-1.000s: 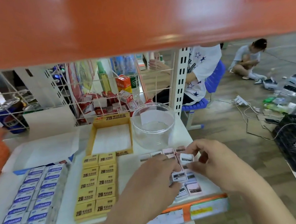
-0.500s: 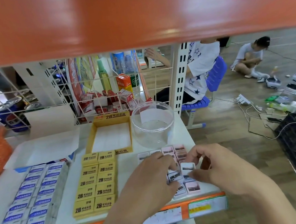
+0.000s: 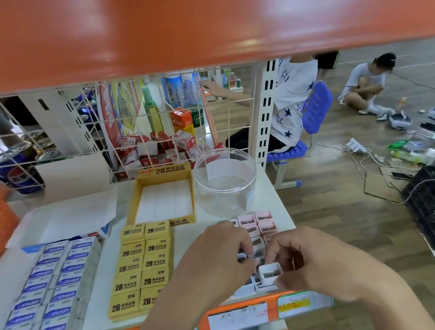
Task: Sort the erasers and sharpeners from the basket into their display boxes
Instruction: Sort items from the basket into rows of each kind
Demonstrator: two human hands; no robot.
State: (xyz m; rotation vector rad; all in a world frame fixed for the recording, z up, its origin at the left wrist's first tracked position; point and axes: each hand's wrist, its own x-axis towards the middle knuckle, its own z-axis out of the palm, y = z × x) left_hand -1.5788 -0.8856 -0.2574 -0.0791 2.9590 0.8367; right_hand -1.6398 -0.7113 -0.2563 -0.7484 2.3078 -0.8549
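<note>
The right grip (image 3: 319, 269) pinches a white sharpener (image 3: 270, 274), low middle. The left grip (image 3: 214, 257) hides some sharpeners (image 3: 259, 226); whether it holds one, I cannot tell. A tub (image 3: 227, 190) stands behind.

Clear glossy plastic tub (image 3: 226, 182), matt yellow card box (image 3: 164, 194), wood-look floor (image 3: 330, 215)

two eraser blocks (image 3: 47, 290) (image 3: 141, 268) lie left of the sharpeners (image 3: 256, 225), the tray (image 3: 145, 198) and jar (image 3: 225, 180) behind.

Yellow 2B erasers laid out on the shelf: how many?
10 yellow 2B erasers, two columns of five between the blue erasers and the sharpeners; the left arm hides part of the nearest.
</note>
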